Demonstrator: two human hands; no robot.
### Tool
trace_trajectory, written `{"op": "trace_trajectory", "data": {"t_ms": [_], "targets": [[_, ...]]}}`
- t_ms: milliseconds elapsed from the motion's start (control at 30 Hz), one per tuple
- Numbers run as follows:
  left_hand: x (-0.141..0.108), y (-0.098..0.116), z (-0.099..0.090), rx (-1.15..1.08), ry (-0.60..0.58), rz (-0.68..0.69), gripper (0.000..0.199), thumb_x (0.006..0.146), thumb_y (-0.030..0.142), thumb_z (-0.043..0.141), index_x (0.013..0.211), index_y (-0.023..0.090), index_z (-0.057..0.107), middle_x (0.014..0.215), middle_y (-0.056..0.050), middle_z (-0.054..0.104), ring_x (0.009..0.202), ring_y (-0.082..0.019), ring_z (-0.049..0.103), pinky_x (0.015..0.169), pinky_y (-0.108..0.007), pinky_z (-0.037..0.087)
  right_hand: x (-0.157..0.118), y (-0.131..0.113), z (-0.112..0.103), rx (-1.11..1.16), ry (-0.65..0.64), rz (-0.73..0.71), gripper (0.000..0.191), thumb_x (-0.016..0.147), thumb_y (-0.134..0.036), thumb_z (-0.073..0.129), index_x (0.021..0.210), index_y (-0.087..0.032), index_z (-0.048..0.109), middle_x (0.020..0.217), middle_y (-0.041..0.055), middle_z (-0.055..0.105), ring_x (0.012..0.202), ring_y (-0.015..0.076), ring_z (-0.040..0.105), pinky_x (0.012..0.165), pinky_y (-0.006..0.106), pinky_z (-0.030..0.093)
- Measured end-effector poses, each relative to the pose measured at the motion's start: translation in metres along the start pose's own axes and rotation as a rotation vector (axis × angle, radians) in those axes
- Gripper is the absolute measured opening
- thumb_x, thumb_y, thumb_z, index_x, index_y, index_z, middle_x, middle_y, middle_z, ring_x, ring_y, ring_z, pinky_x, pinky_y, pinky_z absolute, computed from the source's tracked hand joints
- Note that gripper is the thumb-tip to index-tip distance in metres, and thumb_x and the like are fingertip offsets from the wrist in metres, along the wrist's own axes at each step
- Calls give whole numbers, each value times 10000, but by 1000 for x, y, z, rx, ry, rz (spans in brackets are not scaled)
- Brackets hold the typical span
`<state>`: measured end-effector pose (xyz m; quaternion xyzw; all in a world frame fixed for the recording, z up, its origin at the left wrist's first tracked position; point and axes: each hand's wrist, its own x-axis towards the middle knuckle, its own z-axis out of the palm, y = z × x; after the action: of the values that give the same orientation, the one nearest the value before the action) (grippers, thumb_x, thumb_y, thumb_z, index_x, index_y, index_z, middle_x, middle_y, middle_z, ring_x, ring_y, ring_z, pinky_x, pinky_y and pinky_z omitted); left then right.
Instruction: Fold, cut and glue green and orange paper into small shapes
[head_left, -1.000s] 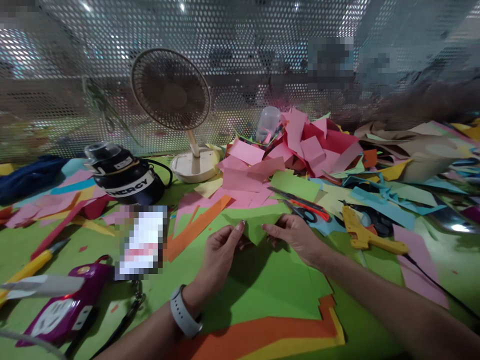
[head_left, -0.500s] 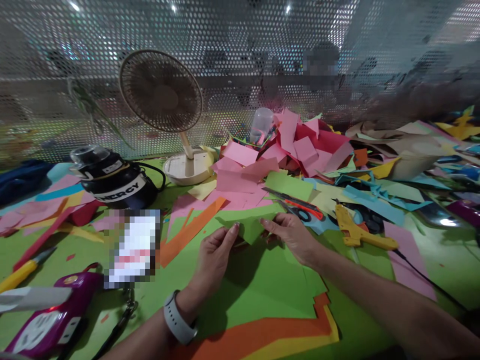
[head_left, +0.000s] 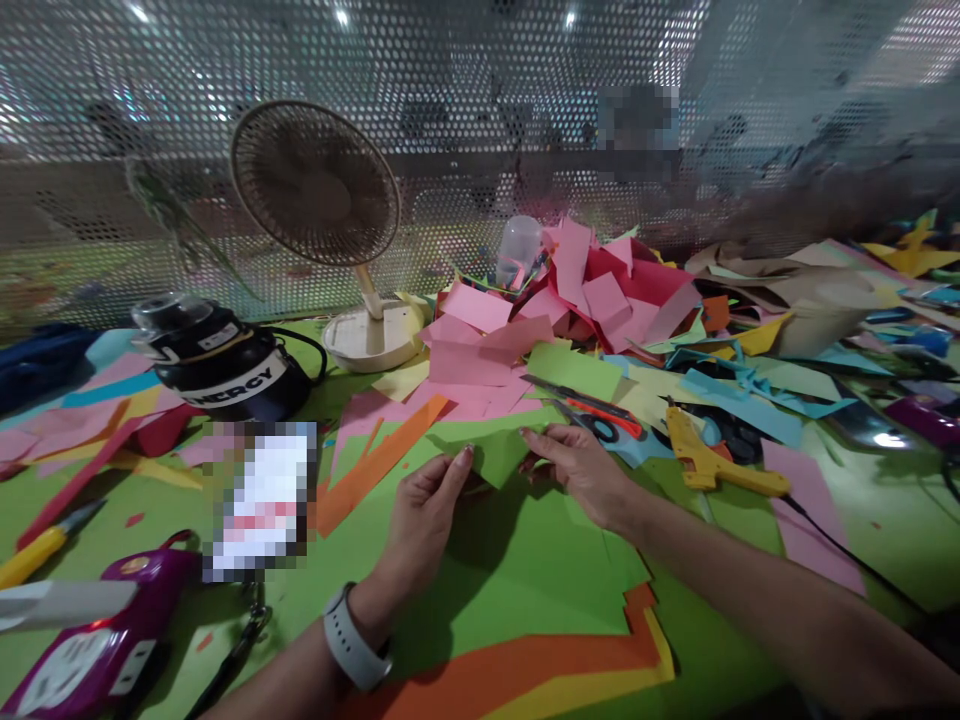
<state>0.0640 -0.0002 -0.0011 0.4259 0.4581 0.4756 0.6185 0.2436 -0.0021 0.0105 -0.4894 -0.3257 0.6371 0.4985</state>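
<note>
A small piece of green paper is stretched between my two hands, above a stack of larger sheets. My left hand pinches its left side with the thumb on top. On its right side, my right hand grips the edge between thumb and fingers. Below lies a large green sheet, with orange paper and yellow paper showing from under its near edge. An orange paper strip rests to the left of my hands. Some fingertips are hidden behind the held piece.
Behind my hands lie scissors and a red-and-black cutter. A yellow glue gun sits at right. Pink paper scraps are heaped at the back beside a fan. At left stand a black bottle and a purple device.
The whole view has shifted slightly, so things sit a little further left. Both hands keep nearly the same hold on the green paper.
</note>
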Motion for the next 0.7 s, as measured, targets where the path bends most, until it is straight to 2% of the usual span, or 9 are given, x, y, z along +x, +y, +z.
{"op": "trace_trajectory", "data": {"t_ms": [100,333,467,600,700], "targets": [[0,-1,-1,-3,-12,-14,387,731,502,756,615,160,619,586,29,573,577,-116,536,597,-236,460,0,-2,0,28,15,-15,369,575,-479,862,596,-167,667,584,-26,627,547,93,572,533,233,455],[-1,-1,0,-35,2,-55,391,706,504,777,602,159,625,562,21,595,563,-122,555,564,-227,436,4,0,0,60,72,-90,258,632,-418,818,691,-188,716,654,-11,661,607,121,595,597,262,468],[0,-3,0,-71,-2,-48,382,707,496,778,595,160,633,567,14,603,553,-120,545,549,-227,428,5,-2,-4,80,86,-45,326,674,-507,752,724,-188,701,691,20,689,599,144,605,592,284,489],[-2,-2,2,-110,12,-49,371,702,483,785,593,164,629,565,27,580,549,-114,528,554,-228,438,1,-5,-5,20,0,15,571,754,-722,567,714,-165,685,722,70,712,611,149,614,569,271,477],[-6,-1,5,-111,24,-76,351,702,481,788,639,164,652,599,21,598,572,-118,537,551,-227,438,-3,-3,-1,-163,-137,16,487,661,-625,753,779,-154,710,689,34,709,581,122,595,560,242,451]]}}
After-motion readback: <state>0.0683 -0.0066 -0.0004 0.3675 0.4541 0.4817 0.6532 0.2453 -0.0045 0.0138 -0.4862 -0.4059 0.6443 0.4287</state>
